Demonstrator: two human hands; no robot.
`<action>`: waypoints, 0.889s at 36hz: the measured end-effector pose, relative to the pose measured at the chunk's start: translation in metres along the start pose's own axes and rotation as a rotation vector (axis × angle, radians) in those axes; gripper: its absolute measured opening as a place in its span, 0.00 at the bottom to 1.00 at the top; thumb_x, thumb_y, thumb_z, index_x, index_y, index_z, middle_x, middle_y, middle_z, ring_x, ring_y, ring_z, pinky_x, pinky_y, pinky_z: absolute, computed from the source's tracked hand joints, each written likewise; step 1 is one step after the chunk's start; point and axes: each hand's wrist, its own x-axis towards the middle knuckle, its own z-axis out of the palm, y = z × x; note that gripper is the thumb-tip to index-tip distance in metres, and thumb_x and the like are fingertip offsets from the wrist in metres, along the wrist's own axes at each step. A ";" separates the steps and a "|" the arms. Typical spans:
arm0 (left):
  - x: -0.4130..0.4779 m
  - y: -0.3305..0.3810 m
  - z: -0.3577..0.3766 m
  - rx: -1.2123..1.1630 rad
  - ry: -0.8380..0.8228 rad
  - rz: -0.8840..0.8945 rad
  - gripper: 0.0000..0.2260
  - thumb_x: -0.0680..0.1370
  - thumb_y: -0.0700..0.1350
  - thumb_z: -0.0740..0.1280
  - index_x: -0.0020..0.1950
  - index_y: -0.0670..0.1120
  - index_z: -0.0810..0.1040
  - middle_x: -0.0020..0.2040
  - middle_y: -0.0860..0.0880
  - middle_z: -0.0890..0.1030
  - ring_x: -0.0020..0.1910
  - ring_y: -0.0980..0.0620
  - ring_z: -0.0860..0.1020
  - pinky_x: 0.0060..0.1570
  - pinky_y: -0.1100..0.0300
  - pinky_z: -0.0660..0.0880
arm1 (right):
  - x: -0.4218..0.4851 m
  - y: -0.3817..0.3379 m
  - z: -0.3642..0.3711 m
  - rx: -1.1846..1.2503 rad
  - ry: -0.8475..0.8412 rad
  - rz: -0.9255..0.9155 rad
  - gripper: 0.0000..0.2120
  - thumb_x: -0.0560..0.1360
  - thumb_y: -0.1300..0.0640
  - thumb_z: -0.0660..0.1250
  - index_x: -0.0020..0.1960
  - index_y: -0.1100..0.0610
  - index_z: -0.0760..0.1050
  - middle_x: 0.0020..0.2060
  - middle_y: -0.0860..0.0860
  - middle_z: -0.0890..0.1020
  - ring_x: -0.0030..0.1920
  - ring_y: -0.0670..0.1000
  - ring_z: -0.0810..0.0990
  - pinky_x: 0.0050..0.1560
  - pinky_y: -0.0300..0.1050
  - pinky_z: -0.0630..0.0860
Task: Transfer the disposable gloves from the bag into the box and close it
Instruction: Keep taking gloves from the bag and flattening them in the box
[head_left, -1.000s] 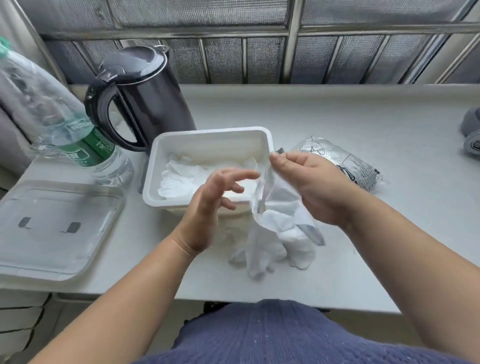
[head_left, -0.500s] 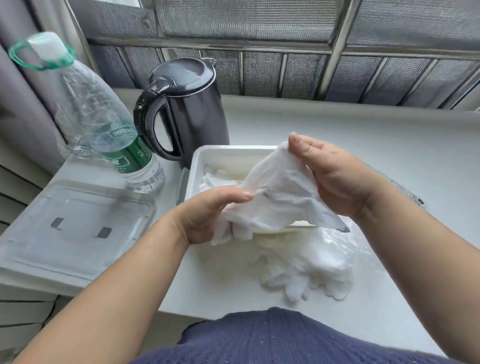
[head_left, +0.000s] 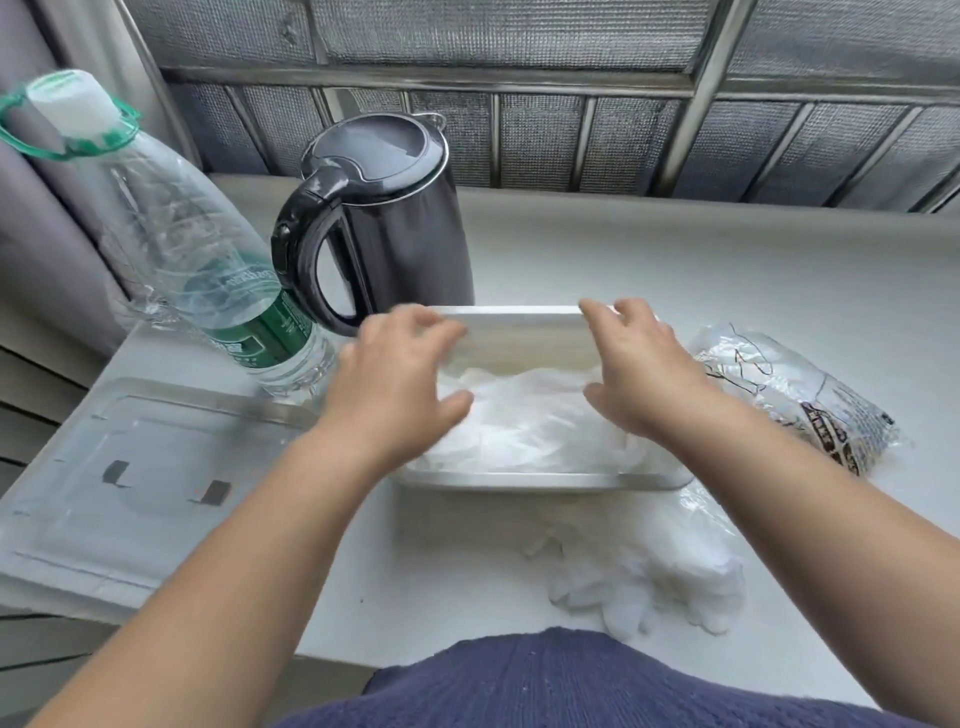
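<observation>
A white rectangular box stands at the middle of the table with white disposable gloves heaped inside. My left hand hovers over the box's left end, fingers spread and thumb near the gloves. Over the right end is my right hand, fingers straight and reaching toward the far rim; neither hand grips anything. A loose pile of gloves lies on the table in front of the box. The crumpled clear bag lies to the right. At the left sits the clear lid.
A black electric kettle stands right behind the box. A large plastic water bottle with a green label leans at the back left. A barred window frame runs along the back. The table's front edge is close to my body.
Both hands carried a glove held between them forward and laid it in the box, then let go. The camera has moved closer and tilted down.
</observation>
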 end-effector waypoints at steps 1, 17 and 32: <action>-0.001 0.003 0.004 -0.012 0.001 0.066 0.23 0.73 0.53 0.68 0.68 0.54 0.71 0.67 0.51 0.70 0.66 0.46 0.65 0.65 0.50 0.65 | 0.000 -0.002 0.002 -0.096 0.015 -0.028 0.31 0.74 0.62 0.62 0.73 0.52 0.54 0.70 0.58 0.59 0.66 0.62 0.63 0.59 0.51 0.66; 0.024 0.021 0.051 0.178 -0.531 0.204 0.06 0.76 0.49 0.61 0.48 0.52 0.77 0.48 0.51 0.76 0.54 0.47 0.73 0.48 0.56 0.71 | 0.012 0.010 0.056 -0.212 -0.574 -0.057 0.13 0.75 0.62 0.63 0.59 0.59 0.73 0.58 0.58 0.74 0.56 0.58 0.76 0.52 0.43 0.72; 0.028 0.021 0.054 0.191 -0.536 0.251 0.10 0.75 0.46 0.61 0.53 0.52 0.79 0.52 0.49 0.78 0.54 0.46 0.74 0.50 0.55 0.71 | 0.006 0.006 0.025 -0.163 -0.506 -0.171 0.12 0.75 0.63 0.54 0.45 0.61 0.77 0.42 0.57 0.80 0.47 0.59 0.77 0.48 0.41 0.67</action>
